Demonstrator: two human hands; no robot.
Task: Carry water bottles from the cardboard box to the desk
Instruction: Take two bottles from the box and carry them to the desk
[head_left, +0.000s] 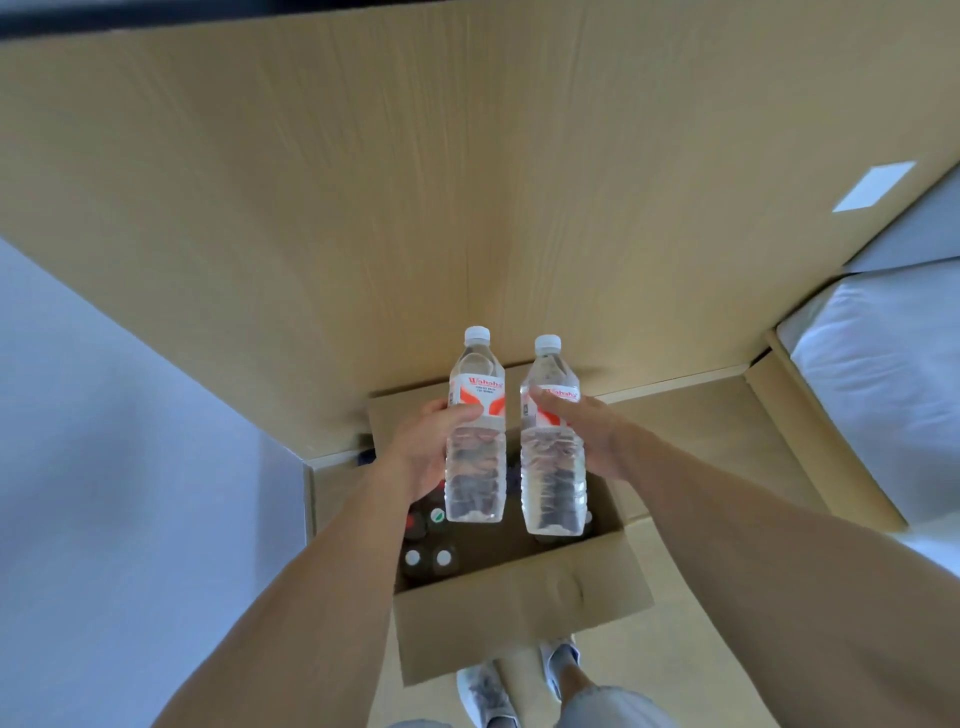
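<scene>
**Two bottles held upright above the open box**

Nearest the camera, two pale sneakers (488, 691) stand on a light wood-grain floor (701, 670), toes up against the near flap of the cardboard box (519, 618). The box is plain brown corrugated board with its flaps folded outward. Inside it, in shadow, several bottle caps (427, 557) show as small round discs, white and darker ones, seen from above.

Both bare forearms reach forward over the box. The left hand (423, 447) grips the left bottle (475, 457) from its outer side, thumb curled across the front just below the label and fingers wrapped behind. The right hand (597, 436) holds the right bottle (553, 467) the same way, thumb laid across the label's front and fingers hidden behind the plastic.

The two bottles are clear, ribbed plastic, filled with water, with white screw caps and white labels printed in red-orange. They sit side by side, just apart, above the box opening. Each long axis runs upright, caps pointing away from the person, bases toward the box.

Beyond them rises a broad tan wood-grain panel (467, 182). A white wall (104, 415) lies to the left, white bedding (883, 374) to the right.
</scene>
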